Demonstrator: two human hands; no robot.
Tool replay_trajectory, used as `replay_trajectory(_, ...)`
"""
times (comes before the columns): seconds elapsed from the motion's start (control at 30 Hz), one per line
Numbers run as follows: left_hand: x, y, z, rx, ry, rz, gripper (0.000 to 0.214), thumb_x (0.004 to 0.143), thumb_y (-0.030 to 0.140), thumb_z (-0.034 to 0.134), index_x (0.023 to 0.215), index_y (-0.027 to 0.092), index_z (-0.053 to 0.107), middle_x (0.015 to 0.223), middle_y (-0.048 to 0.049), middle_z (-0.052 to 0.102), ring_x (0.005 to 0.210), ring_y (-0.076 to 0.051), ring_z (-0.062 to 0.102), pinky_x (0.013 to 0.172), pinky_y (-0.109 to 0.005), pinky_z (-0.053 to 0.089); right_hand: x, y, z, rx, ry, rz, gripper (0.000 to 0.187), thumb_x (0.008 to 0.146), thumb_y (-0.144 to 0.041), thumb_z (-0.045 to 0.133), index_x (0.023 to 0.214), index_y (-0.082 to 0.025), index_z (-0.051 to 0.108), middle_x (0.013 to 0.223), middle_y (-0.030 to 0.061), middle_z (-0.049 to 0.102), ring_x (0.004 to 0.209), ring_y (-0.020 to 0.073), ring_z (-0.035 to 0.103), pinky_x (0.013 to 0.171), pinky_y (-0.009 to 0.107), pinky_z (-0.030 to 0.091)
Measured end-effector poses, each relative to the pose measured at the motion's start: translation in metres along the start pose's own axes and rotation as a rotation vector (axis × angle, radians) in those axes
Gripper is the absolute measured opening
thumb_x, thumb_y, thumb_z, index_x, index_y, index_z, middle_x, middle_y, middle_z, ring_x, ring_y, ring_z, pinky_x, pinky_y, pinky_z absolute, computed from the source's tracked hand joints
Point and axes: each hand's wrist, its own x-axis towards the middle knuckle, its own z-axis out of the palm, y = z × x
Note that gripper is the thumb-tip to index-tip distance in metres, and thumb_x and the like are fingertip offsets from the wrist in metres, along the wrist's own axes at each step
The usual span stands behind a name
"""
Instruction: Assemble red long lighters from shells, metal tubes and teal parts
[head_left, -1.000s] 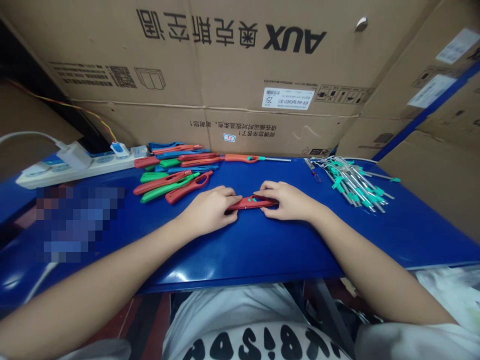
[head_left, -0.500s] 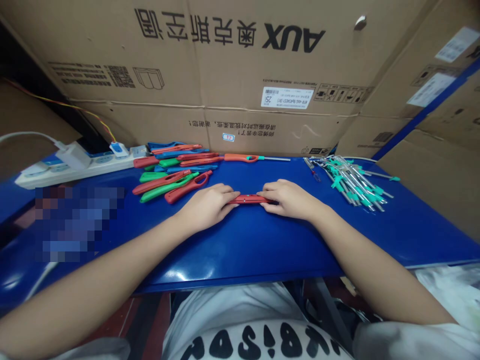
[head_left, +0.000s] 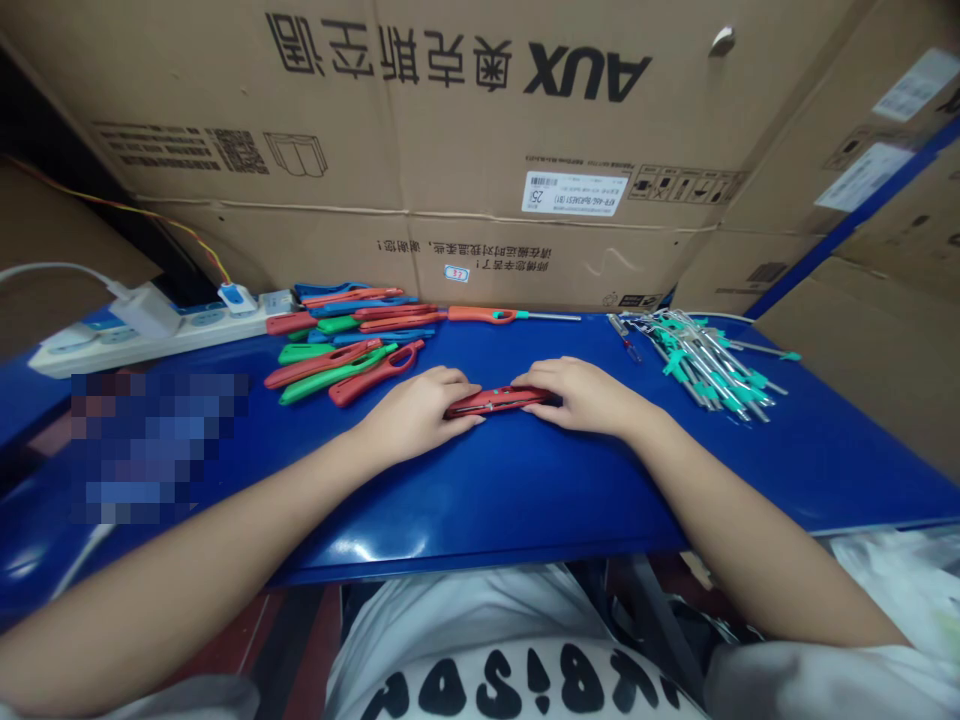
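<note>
Between my two hands is a red lighter casing (head_left: 495, 402), held low over the blue table. A dark gap runs along its side, so its two halves look slightly parted. My left hand (head_left: 420, 415) is closed on the left end, thumb below and fingers above. At the other end, my right hand (head_left: 574, 395) pinches the casing near its trigger loop. Beyond my left hand lies a pile of red, green, blue and orange lighter casings (head_left: 337, 365). An orange lighter (head_left: 480, 314) with a metal tube lies along the back.
Metal lighter tubes with green parts (head_left: 712, 370) lie heaped at the right. A white power strip (head_left: 180, 335) with plugs and cables stands at the back left. Large cardboard (head_left: 450, 130) walls off the rear of the blue table (head_left: 510, 500). A blurred patch covers the left side.
The red casing has turned in my hands; more of its side shows, and a gap has opened along it. My left thumb has shifted right. The piles have not moved.
</note>
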Motion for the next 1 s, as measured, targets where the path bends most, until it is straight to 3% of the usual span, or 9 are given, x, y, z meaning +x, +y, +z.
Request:
replay_trajectory(0.23,0.0,0.0,0.0,-0.055,0.024,0.025,0.036,0.098,0.039,0.058,0.123,0.017,0.07,0.111,-0.011,0.069,0.104,-0.025,0.065,0.094,-0.038,0.054,-0.002,0.001,-0.002,0.114,-0.009,0.002,0.011,0.094,-0.028,0.061,0.102,-0.021,0.065,0.101,0.0059,0.068,0.086,0.0192,0.061,0.078,0.03,0.041)
replay_trajectory(0.47,0.001,-0.001,0.004,-0.094,0.065,0.045,0.036,0.1,0.038,0.055,0.123,0.015,0.07,0.11,-0.0117,0.07,0.104,-0.026,0.065,0.093,-0.04,0.054,-0.001,0.0,-0.003,0.11,0.014,0.0,0.006,0.092,-0.024,0.06,0.092,-0.02,0.064,0.093,0.0057,0.065,0.082,0.0187,0.059,0.073,0.03,0.041)
replay_trajectory(0.53,0.001,-0.002,0.004,-0.103,0.1,0.046,0.037,0.101,0.038,0.053,0.123,0.015,0.07,0.11,-0.0119,0.069,0.102,-0.025,0.065,0.092,-0.04,0.054,-0.001,0.0,-0.002,0.085,0.063,0.021,0.007,0.091,-0.025,0.061,0.097,-0.02,0.062,0.095,0.0056,0.066,0.083,0.0196,0.06,0.075,0.031,0.042)
replay_trajectory(0.67,0.002,-0.004,0.001,-0.066,0.195,0.004,0.037,0.101,0.039,0.053,0.122,0.014,0.069,0.11,-0.0117,0.069,0.098,-0.025,0.065,0.091,-0.04,0.054,0.0,0.001,-0.003,0.06,0.243,0.043,0.029,0.089,-0.027,0.066,0.116,-0.02,0.056,0.114,0.0098,0.064,0.102,0.0251,0.06,0.087,0.037,0.046)
replay_trajectory(0.77,0.002,-0.008,0.0,-0.011,0.217,-0.048,0.036,0.1,0.036,0.054,0.122,0.012,0.069,0.109,-0.0124,0.068,0.101,-0.026,0.064,0.093,-0.042,0.053,0.0,0.001,-0.005,0.032,0.323,0.023,0.028,0.089,-0.029,0.067,0.114,-0.021,0.057,0.117,0.011,0.062,0.11,0.0284,0.057,0.094,0.042,0.046)
replay_trajectory(1.0,0.002,-0.013,0.002,0.003,0.147,-0.12,0.031,0.097,0.033,0.056,0.115,0.014,0.072,0.109,-0.0113,0.069,0.099,-0.026,0.065,0.091,-0.042,0.054,0.0,-0.002,0.001,0.125,0.145,-0.057,0.012,0.094,-0.025,0.061,0.103,-0.02,0.066,0.107,0.0092,0.065,0.1,0.0231,0.061,0.087,0.036,0.049)
